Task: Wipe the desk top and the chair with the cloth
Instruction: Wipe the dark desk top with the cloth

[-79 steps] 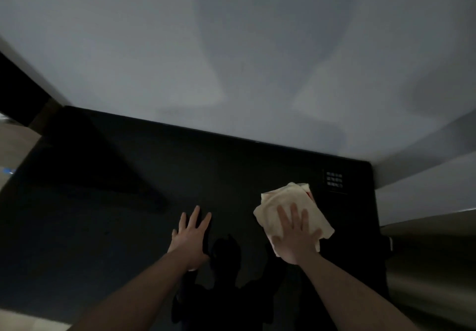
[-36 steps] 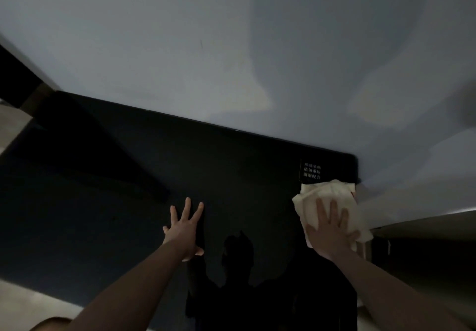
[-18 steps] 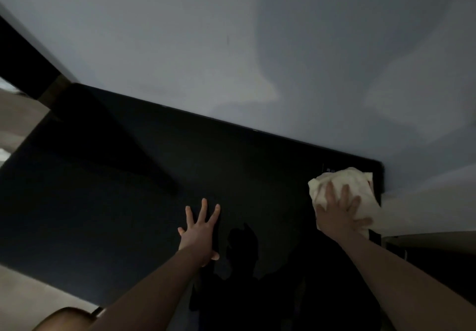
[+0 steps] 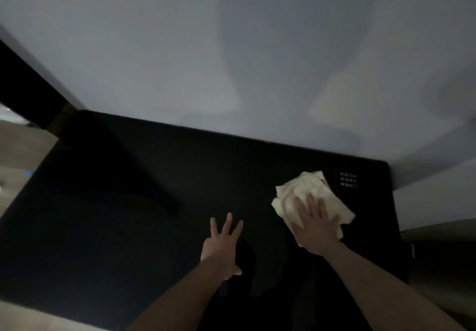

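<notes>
A glossy black desk top (image 4: 154, 215) fills the lower half of the head view, set against a pale wall. A crumpled cream cloth (image 4: 306, 196) lies near the desk's far right corner. My right hand (image 4: 315, 225) presses flat on the cloth's near part, fingers spread, covering it. My left hand (image 4: 221, 245) rests flat on the bare desk to the left of the cloth, fingers apart, holding nothing. No chair is in view.
A small label with white text (image 4: 348, 180) sits on the desk's far right corner, just beyond the cloth. A pale wall (image 4: 231, 60) rises behind the desk. Light floor (image 4: 18, 145) shows at the left, and a dim surface (image 4: 443, 253) lies past the desk's right edge.
My right hand has slid the cloth back from the far right corner toward me and to the left, uncovering the label. My left hand stays flat on the desk.
</notes>
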`<state>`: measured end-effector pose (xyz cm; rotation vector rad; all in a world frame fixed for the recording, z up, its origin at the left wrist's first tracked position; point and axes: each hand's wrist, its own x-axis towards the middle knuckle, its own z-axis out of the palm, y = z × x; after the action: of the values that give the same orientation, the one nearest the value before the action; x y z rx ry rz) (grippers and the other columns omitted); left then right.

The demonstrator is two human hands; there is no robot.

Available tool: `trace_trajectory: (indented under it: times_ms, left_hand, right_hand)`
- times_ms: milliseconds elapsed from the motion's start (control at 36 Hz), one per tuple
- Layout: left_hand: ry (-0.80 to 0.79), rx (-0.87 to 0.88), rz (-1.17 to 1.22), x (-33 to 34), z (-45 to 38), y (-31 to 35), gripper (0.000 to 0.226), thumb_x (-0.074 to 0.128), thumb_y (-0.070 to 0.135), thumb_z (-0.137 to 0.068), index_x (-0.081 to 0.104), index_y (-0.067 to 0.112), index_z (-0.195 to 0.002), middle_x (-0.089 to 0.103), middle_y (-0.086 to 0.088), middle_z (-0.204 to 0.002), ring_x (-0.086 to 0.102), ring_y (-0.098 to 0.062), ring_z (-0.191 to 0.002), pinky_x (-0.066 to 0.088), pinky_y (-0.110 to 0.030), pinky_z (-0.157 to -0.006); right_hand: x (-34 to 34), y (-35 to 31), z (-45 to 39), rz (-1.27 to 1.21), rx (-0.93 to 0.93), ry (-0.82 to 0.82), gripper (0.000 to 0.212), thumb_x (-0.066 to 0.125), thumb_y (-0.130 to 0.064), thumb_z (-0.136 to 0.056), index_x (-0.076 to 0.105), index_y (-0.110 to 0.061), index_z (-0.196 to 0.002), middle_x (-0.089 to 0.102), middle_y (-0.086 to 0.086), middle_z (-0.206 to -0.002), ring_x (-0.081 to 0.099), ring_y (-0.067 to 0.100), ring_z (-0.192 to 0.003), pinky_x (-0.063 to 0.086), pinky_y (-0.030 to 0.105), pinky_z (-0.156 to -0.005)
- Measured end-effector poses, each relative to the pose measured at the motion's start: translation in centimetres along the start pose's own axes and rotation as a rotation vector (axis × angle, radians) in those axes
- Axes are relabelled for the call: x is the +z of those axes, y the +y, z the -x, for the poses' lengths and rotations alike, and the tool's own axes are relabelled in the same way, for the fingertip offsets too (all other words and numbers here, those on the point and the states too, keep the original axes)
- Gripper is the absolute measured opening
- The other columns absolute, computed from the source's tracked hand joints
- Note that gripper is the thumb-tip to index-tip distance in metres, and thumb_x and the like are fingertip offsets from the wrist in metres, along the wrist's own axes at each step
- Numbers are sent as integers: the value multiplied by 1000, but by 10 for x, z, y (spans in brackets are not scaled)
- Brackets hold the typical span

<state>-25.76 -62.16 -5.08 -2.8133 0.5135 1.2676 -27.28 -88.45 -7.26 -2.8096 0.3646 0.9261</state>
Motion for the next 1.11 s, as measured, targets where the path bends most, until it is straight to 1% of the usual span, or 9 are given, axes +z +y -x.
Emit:
trace_trajectory:
  times_ms: [250,306,444,528,639,806,917,1028,1111]
  left_hand:
    - [51,11,18,-17,21,-118,115,80,38,-82,0,31,-164,-16,1,-170,-4,-37,-156,29,-50,-122]
    - [38,-47,26,-16,26,-142,118,81,40,-80,-1,30,-164,-19,-1,-169,-5,-41,-155,28,-53,-122]
    - [0,-181,115,-6,24,-175,126,84,44,-77,-7,33,-163,-26,-2,-168,-11,-44,-155,27,-56,-122]
    - [-8,-193,145,6,20,-181,130,84,47,-76,-13,33,-162,-29,-3,-167,-13,-45,-154,23,-54,-124]
    - [24,-188,156,17,17,-179,133,85,45,-76,-18,35,-160,-34,-2,-164,-17,-46,-153,23,-56,-124]
    - [39,-163,173,11,26,-173,125,81,36,-85,-18,36,-160,-36,3,-163,-21,-44,-152,32,-58,-119]
    - [50,-129,108,9,28,-180,124,79,43,-85,-19,36,-160,-36,4,-164,-20,-44,-153,45,-52,-112]
    - [52,-52,18,2,29,-192,121,77,49,-86,-18,36,-160,-35,4,-165,-18,-45,-153,52,-44,-104]
    - [0,44,-32,-9,24,-214,118,78,41,-87,-14,39,-161,-33,7,-165,-20,-43,-153,49,-47,-107]
  right_hand:
    - [-14,-2,30,-43,280,45,101,24,-80,-87,-14,-19,-159,-8,9,-168,2,30,-155,11,46,-124]
    - [-17,3,33,-98,311,73,114,20,-92,-71,-21,-29,-157,-15,4,-167,-3,34,-154,11,52,-122]
    - [-20,6,29,-169,356,45,112,51,-78,-84,-26,-36,-153,-17,0,-166,-7,33,-154,12,55,-122]
    - [-23,-2,23,-174,321,-44,104,44,-75,-90,-25,-33,-154,-19,6,-165,-9,36,-153,10,53,-122]
    - [-3,-4,2,-175,381,-52,113,14,-102,-61,-29,-46,-149,-25,7,-164,-13,45,-150,15,67,-118]
    - [-1,-44,-7,-271,449,-19,101,45,-80,-85,-26,-50,-150,-27,6,-162,-10,43,-150,18,67,-115]
    - [-7,-94,-13,-348,543,32,90,56,-72,-84,4,-51,-155,5,2,-162,15,38,-147,28,63,-112]
    - [-1,-158,-16,-362,430,-62,97,47,-76,-88,-27,-53,-147,-36,2,-160,-22,44,-148,11,71,-114]
    - [8,-207,-18,-356,381,-90,102,44,-81,-85,-32,-52,-145,-43,4,-155,-30,47,-145,8,73,-113]
